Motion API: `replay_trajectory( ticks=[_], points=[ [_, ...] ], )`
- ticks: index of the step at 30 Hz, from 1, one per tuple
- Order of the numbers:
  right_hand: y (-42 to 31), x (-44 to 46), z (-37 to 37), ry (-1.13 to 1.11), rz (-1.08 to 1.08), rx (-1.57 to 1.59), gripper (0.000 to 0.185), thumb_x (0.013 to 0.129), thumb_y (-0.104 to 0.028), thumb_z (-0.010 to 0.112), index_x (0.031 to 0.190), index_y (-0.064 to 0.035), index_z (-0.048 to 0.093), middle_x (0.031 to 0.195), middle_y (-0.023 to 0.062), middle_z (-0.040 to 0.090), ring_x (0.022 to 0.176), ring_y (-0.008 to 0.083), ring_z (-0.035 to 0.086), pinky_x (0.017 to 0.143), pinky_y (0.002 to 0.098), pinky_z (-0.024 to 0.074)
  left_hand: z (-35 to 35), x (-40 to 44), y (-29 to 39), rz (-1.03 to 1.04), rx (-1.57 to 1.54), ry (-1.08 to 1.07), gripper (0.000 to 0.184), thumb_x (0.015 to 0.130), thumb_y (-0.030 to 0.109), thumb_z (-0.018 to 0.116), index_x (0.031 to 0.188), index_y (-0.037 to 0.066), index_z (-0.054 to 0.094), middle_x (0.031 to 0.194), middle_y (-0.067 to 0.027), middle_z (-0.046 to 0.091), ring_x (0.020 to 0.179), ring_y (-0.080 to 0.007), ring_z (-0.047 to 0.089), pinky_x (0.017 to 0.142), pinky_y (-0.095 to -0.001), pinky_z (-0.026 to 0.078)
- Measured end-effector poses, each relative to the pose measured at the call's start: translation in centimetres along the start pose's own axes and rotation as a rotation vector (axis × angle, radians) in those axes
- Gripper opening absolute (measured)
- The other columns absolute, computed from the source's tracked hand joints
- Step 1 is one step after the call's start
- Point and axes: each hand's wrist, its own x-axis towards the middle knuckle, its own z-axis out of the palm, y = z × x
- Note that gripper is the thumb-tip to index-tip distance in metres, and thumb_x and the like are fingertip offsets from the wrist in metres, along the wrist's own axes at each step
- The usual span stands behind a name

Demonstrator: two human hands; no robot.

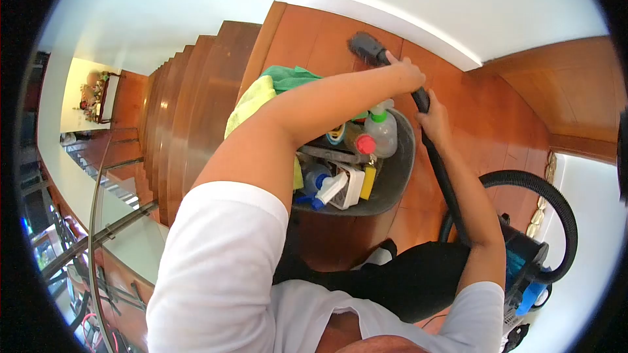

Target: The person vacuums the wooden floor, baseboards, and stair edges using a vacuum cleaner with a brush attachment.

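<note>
A black vacuum cleaner hose [439,165] with a dusting brush nozzle [367,48] at its tip runs up through both my hands. My left hand [407,76] reaches across and is closed around the tube just behind the brush. Lower on the same tube, my right hand [435,116] is closed around it. The bristles are over the wooden floor near the wall. Below my left forearm stands a grey bucket [400,180] holding spray bottles [383,132], a yellow sponge [368,182] and other cleaning items. A yellow cloth [252,101] and a green cloth [288,78] hang over its rim.
Wooden stairs [190,104] descend at left, beside a metal railing [98,222]. A white wall with a skirting board [418,33] borders the floor. The vacuum cleaner body [523,258] sits at lower right with its corrugated hose [568,222] looping beside it. A wooden door [562,85] is at right.
</note>
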Motion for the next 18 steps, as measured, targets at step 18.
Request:
replay_trajectory(
  ticks=[18],
  points=[
    [-11.0,13.4,5.1,-0.203,-0.127,0.113,0.066,0.068,-0.013,0.064,0.13,0.0026,0.049,0.083,0.0218,0.067,0.059,0.0271,0.068,0.062,0.0384,0.0541,-3.7,-1.8,-14.5,-0.41,0.148,0.19,0.027,0.079,0.008,0.062,0.104,0.008,0.072,0.11,-0.0212,0.066,0.105,-0.0425,0.062,0.07,-0.0778,0.046]
  ],
)
